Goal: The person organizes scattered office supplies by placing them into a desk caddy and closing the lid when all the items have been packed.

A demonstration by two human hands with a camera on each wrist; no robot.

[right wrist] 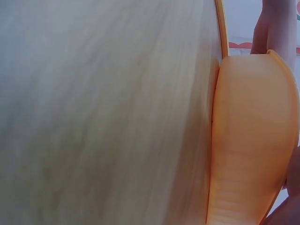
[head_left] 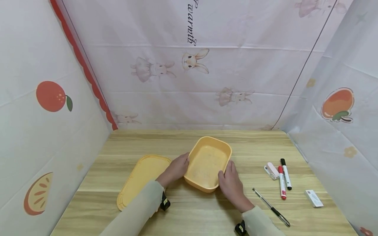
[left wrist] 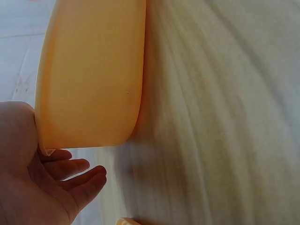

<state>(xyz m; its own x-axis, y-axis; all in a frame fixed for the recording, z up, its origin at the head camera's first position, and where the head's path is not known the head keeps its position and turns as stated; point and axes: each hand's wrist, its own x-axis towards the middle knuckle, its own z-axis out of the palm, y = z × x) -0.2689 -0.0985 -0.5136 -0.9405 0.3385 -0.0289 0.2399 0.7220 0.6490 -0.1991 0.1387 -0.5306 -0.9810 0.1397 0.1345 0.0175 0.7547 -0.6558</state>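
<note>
A yellow plastic box (head_left: 208, 162) with rounded corners, open at the top, is in the middle of the table with nothing inside. On its left side my left hand (head_left: 178, 165) holds the rim; in the left wrist view that hand's fingers (left wrist: 84, 187) reach below the rim, and the thumb is hidden. My right hand (head_left: 231, 185) grips the lower right side, its thumb by the rim. Only part of that hand (right wrist: 291, 187) shows in the right wrist view, behind the box wall (right wrist: 253, 126). A flat yellow lid (head_left: 144, 170) lies left of the box, partly covered by my left arm.
At the right of the table lie a red marker (head_left: 282, 183), a black marker (head_left: 285, 173), a small pink-and-white object (head_left: 272, 171), a black-gripped pen (head_left: 271, 207) and a small white packet (head_left: 314, 198). Printed cloth (head_left: 192, 108) hangs behind and at both sides.
</note>
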